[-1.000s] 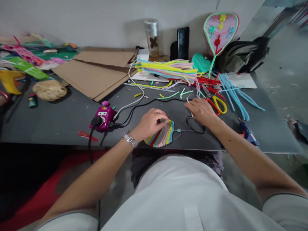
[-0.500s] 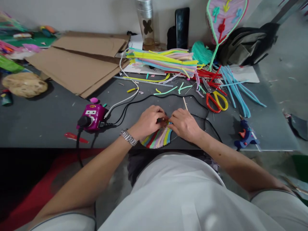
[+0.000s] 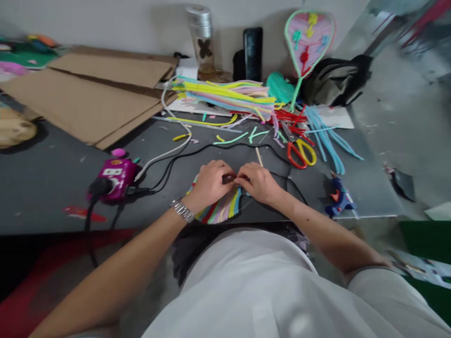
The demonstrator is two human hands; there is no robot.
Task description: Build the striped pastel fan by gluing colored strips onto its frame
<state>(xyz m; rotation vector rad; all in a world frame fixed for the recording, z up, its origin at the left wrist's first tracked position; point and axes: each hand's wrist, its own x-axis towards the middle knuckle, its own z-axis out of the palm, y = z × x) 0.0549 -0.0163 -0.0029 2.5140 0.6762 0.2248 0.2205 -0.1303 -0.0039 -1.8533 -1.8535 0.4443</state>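
- Clock directions here are taken from your hands, with 12 o'clock straight ahead of you.
- Your left hand [image 3: 209, 185] is clenched in a grasp on the top of the fan of coloured pipe cleaners [image 3: 220, 209], and a metal wristwatch [image 3: 182, 211] sits on that wrist.
- Your right hand [image 3: 259, 183] is also grasping, and it closes in from the other side so the two hands meet over the fan.
- A small dark object [image 3: 229, 178] shows between your hands; it is too hidden to identify, and you cannot tell exactly what each pinch holds.
- The fan lies flat on the dark tabletop [image 3: 45, 197] at 6 o'clock, directly under and touching your hands, its strands spreading towards you.
- The step in hand appears to be a two-handed pinch at the fan's gathered top.
- With both hands tied up there, the next move seems to call for keeping the strands pinched and freeing one hand before reaching for anything.
- A wooden stick [image 3: 259, 156] lies just off your right hand at 1 o'clock, beside a black cable [image 3: 225, 145].
- Red-and-yellow scissors [image 3: 299, 155] lie at 2 o'clock, a blue glue gun [image 3: 340, 199] at 3 o'clock, and a magenta power socket [image 3: 116, 178] at 9 o'clock.
- A bundle of loose pipe cleaners [image 3: 225, 96] lies at 12 o'clock.
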